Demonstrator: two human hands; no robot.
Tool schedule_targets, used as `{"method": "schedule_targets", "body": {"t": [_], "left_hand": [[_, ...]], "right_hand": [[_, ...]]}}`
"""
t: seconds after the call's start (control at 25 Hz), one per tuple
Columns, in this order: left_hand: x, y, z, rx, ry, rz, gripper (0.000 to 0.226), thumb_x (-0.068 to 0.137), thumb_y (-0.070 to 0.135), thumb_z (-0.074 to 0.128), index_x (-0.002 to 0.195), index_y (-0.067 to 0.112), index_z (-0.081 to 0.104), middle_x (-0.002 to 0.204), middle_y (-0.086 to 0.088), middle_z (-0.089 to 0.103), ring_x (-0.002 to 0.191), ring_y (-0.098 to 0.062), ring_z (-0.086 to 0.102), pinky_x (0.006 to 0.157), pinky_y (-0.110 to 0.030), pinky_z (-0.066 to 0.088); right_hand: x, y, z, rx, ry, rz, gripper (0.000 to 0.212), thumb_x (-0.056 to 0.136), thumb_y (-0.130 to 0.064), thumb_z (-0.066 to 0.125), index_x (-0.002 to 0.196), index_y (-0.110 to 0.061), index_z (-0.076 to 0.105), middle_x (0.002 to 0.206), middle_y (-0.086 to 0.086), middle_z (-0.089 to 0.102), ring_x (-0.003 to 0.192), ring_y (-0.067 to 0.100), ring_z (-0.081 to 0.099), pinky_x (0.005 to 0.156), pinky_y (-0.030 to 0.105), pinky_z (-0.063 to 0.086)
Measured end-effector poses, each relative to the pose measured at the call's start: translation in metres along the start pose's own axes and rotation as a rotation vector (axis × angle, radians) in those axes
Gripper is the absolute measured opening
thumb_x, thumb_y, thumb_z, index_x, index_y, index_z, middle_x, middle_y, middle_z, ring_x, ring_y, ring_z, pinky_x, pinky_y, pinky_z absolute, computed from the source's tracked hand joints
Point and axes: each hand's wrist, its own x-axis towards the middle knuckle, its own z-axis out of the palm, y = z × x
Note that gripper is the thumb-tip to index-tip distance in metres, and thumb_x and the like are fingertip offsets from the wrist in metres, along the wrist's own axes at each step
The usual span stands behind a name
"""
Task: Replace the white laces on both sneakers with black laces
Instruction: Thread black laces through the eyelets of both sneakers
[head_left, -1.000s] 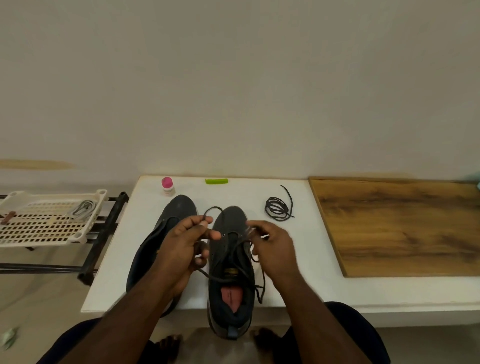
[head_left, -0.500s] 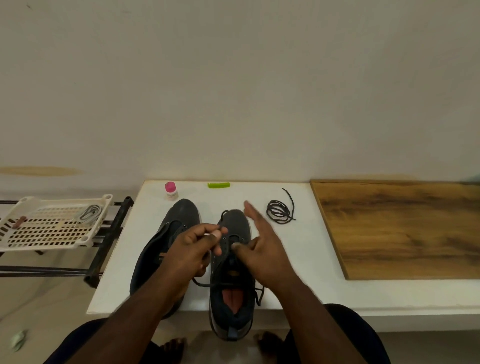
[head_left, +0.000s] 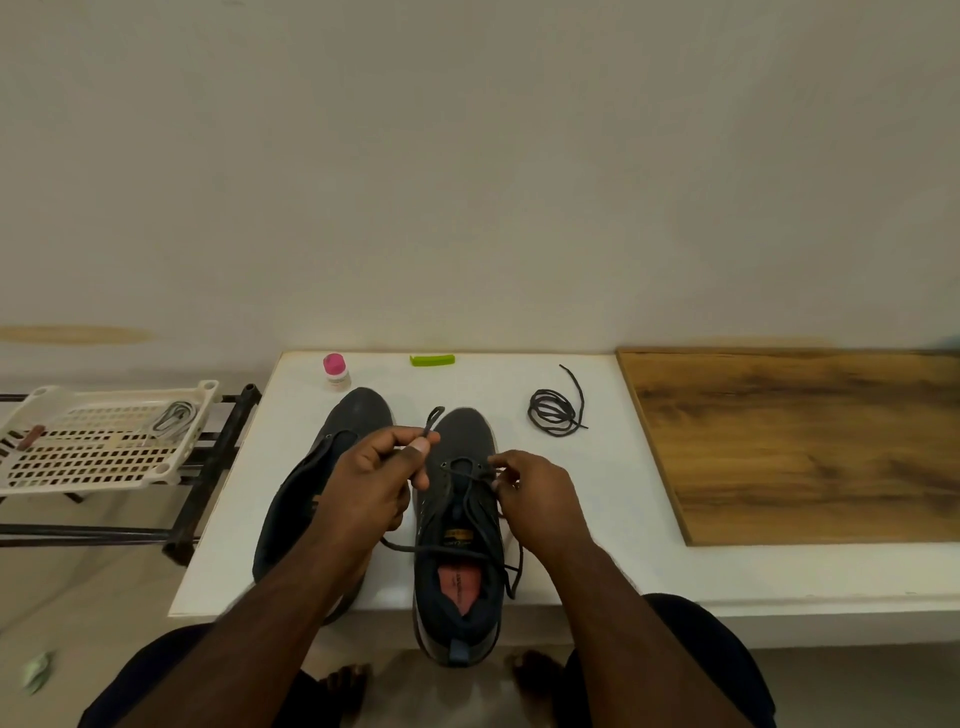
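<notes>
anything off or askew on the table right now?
Mild oddities only. The left sneaker lies tipped on its side with no lace visible, while the right sneaker stands upright, heel overhanging the table edge. Its black lace is only partly threaded, with slack trailing off both sides. A spare coiled lace sits apart. No spills or damage.

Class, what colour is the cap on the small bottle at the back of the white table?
Pink. The cap tops a small white bottle, clearest in the head view.
</notes>
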Motion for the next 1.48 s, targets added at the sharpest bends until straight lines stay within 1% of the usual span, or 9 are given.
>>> {"method": "schedule_targets", "body": {"t": [0.16, 0.36, 0.56, 0.68, 0.84, 0.92, 1.08, 1.28, 1.48], "left_hand": [[0.001, -0.003, -0.001, 0.004, 0.007, -0.004, 0.019, 0.101, 0.017, 0.052, 0.106, 0.018, 0.071, 0.07, -0.009, 0.059, 0.046, -0.013, 0.034, 0.04, -0.021, 0.028], [-0.001, -0.004, -0.001, -0.009, -0.01, -0.012, 0.019, 0.101, 0.019, 0.054, 0.104, 0.022, 0.073, 0.069, -0.007, 0.06, 0.046, -0.01, 0.036, 0.04, -0.021, 0.029], [0.0, -0.002, -0.002, -0.013, 0.017, 0.0, 0.019, 0.101, 0.018, 0.054, 0.103, 0.022, 0.072, 0.068, -0.006, 0.06, 0.048, -0.014, 0.035, 0.04, -0.02, 0.029], [0.001, -0.001, -0.002, 0.026, 0.035, 0.029, 0.019, 0.101, 0.017, 0.053, 0.103, 0.022, 0.072, 0.066, -0.005, 0.061, 0.049, -0.016, 0.036, 0.04, -0.02, 0.031], [-0.001, -0.002, 0.003, 0.135, -0.002, 0.099, 0.018, 0.099, 0.019, 0.057, 0.099, 0.028, 0.072, 0.064, -0.001, 0.064, 0.046, -0.007, 0.043, 0.043, -0.016, 0.036], [-0.002, -0.002, 0.004, 0.148, -0.02, 0.109, 0.016, 0.099, 0.018, 0.058, 0.099, 0.027, 0.072, 0.063, 0.0, 0.063, 0.045, -0.001, 0.046, 0.045, -0.012, 0.037], [-0.002, 0.001, 0.002, 0.112, -0.03, 0.067, 0.014, 0.098, 0.019, 0.06, 0.105, 0.026, 0.07, 0.066, -0.002, 0.064, 0.045, -0.003, 0.045, 0.043, -0.014, 0.037], [-0.003, 0.002, -0.002, 0.08, 0.005, 0.03, 0.024, 0.102, 0.011, 0.051, 0.111, 0.025, 0.068, 0.086, 0.001, 0.072, 0.056, -0.008, 0.049, 0.05, -0.02, 0.04], [0.0, -0.006, 0.0, 0.275, -0.014, 0.094, 0.022, 0.097, 0.011, 0.059, 0.109, 0.029, 0.062, 0.093, 0.015, 0.076, 0.078, 0.007, 0.066, 0.058, -0.009, 0.045]], "right_hand": [[0.001, -0.001, 0.004, 0.05, -0.053, -0.056, 0.052, 0.096, -0.007, 0.057, 0.143, -0.028, 0.054, 0.138, -0.005, 0.061, 0.124, 0.014, 0.058, 0.108, 0.033, 0.046], [0.006, 0.001, 0.004, -0.032, 0.004, -0.042, 0.034, 0.098, -0.007, 0.054, 0.127, -0.021, 0.066, 0.118, 0.002, 0.068, 0.107, 0.018, 0.064, 0.098, 0.035, 0.052], [0.008, 0.005, -0.04, 0.287, 0.594, 0.209, 0.037, 0.098, -0.001, 0.05, 0.129, -0.017, 0.062, 0.128, 0.009, 0.057, 0.114, 0.021, 0.059, 0.088, 0.022, 0.046], [0.001, 0.002, -0.046, 0.224, 0.49, 0.201, 0.058, 0.091, 0.002, 0.059, 0.145, -0.018, 0.048, 0.145, 0.006, 0.047, 0.128, 0.02, 0.051, 0.108, 0.036, 0.045], [-0.017, -0.034, -0.026, 0.496, 0.098, -0.222, 0.065, 0.086, -0.001, 0.062, 0.14, -0.036, 0.052, 0.128, -0.021, 0.061, 0.073, -0.002, 0.06, 0.072, 0.015, 0.054], [-0.019, -0.037, -0.016, 0.433, -0.134, -0.29, 0.059, 0.086, -0.01, 0.062, 0.139, -0.035, 0.057, 0.115, -0.021, 0.067, 0.081, 0.002, 0.066, 0.075, 0.016, 0.054], [-0.005, -0.026, -0.024, 0.499, 0.026, 0.012, 0.023, 0.099, -0.01, 0.055, 0.11, -0.019, 0.074, 0.08, 0.0, 0.072, 0.062, 0.009, 0.065, 0.059, 0.025, 0.052], [0.007, -0.004, -0.042, 0.583, 0.352, 0.291, 0.026, 0.101, -0.016, 0.052, 0.119, -0.023, 0.07, 0.115, 0.002, 0.07, 0.104, 0.02, 0.065, 0.098, 0.044, 0.052], [-0.009, -0.024, -0.029, 0.138, 0.275, -0.252, 0.066, 0.081, -0.011, 0.066, 0.144, -0.023, 0.051, 0.143, -0.001, 0.051, 0.133, 0.019, 0.044, 0.112, 0.033, 0.037]]}}
